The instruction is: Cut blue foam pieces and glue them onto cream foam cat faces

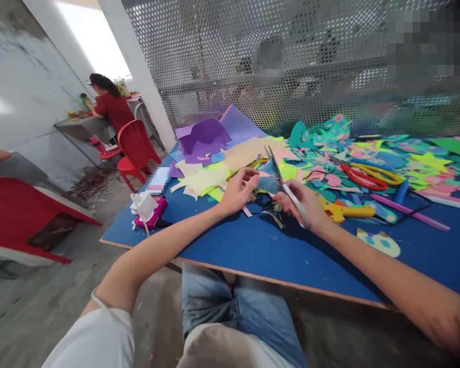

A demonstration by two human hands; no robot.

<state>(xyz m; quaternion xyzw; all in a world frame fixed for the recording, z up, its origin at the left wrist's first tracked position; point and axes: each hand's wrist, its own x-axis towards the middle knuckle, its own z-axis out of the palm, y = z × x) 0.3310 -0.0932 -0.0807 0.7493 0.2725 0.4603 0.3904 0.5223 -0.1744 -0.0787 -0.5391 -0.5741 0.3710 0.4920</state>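
Head view, 1 frame. Looks down across a blue table (253,250) strewn with cut paper and foam.

Right hand (301,204): closed tight round the handles of steel scissors (282,185), blades pointing up and away. Cannot tell how far the blades are parted.

Left hand (239,190): thumb and fingertips pinched shut on the left edge of a blue foam piece (269,183). Piece held just above the table, between the 2 hands and against the scissor blades. Both forearms clear of the tabletop.

Around the hands:
- Thin paper strips (270,214) on the table directly beneath.
- Pale yellow scraps (203,179) to the left, with a purple sheet (205,138) beyond them.
- Yellow tool (345,210) just beside the right wrist.
- Red-and-yellow scissors (368,176) farther back.
- Pink stick (414,210) and a cream cut-out with blue spots (379,241) to the right.
- Teal foam shapes (322,130) at the far edge, close to a perforated metal screen (291,61).
- White-and-pink device (149,209) near the table's left corner.

Off the table, to the left: red plastic chair (136,148) past that corner. Person in a red shirt (113,107) seated at a wall shelf, well apart from the table.
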